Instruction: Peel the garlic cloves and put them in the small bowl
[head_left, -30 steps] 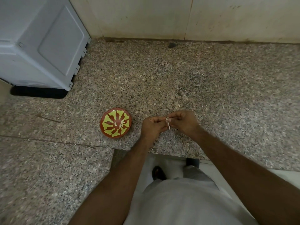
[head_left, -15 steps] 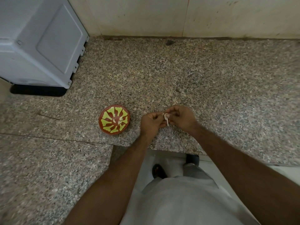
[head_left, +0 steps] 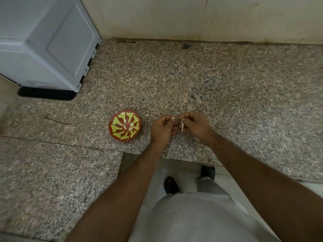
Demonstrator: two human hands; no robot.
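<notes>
Both hands over desk [head_left: 227,88] edge: right hand [head_left: 195,125] pinches garlic clove [head_left: 182,125], left hand [head_left: 161,128] pinches peel scrap [head_left: 173,118]. Small bowl [head_left: 125,125] at 9 o'clock.

both forearms reach forward, converging. left hand [head_left: 161,127] and right hand [head_left: 195,124] sit just beside each other, fingers curled inward, fingertips nearly meeting, each pinching something small and pale.

Speckled granite counter [head_left: 218,81] and a grey appliance [head_left: 43,42]
We've got the appliance parked in the far-left corner on a black base, stained cream wall [head_left: 174,16] behind, and dark shoes [head_left: 171,185] down below the counter edge.
</notes>
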